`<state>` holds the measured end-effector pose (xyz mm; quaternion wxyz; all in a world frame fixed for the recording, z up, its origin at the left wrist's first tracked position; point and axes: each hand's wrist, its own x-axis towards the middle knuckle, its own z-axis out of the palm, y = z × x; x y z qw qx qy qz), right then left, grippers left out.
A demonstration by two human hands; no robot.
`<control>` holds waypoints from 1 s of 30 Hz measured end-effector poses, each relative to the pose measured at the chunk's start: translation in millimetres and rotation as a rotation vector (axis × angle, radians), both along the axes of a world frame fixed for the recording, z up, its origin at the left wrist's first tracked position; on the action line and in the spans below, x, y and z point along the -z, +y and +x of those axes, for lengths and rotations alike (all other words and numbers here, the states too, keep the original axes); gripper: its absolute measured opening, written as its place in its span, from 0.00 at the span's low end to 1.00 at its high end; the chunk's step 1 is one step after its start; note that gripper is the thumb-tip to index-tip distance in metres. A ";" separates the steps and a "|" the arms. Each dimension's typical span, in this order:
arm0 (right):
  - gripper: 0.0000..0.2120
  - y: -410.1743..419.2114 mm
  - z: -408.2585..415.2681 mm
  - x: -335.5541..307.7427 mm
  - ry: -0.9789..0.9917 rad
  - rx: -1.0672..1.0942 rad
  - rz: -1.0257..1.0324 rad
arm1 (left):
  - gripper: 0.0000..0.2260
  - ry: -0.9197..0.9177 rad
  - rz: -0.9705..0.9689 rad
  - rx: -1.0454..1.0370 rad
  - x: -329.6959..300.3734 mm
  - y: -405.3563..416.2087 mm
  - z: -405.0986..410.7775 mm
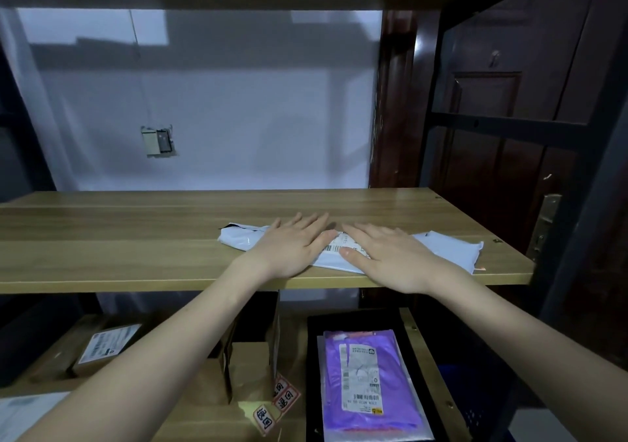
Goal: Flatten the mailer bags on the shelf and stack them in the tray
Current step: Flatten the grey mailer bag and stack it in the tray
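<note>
Head view: left hand and right hand press flat-palmed, gripping nothing, on the white mailer bag; looks limp, slippery, so pinch an edge.

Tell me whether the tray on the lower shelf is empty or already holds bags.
Not empty. The black tray already holds a purple mailer bag lying flat, label up, on top of another pale bag.

White mailer bag; purple mailer bag; black tray.

cardboard boxes, wooden door, perhaps wall socket
</note>
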<state>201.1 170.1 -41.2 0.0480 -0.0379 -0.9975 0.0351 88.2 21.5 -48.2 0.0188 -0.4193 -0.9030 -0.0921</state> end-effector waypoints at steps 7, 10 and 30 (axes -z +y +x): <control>0.32 -0.4 6.8 0.3 0.060 -0.017 -0.078 | 0.26 0.034 0.126 0.039 4.5 -4.0 -1.6; 0.36 1.4 18.4 3.5 0.125 -0.094 -0.060 | 0.33 -0.003 0.245 0.105 2.2 -13.1 3.7; 0.27 -38.6 131.1 -15.9 0.023 -0.316 -0.038 | 0.18 -0.101 0.056 0.365 -20.0 -97.1 109.2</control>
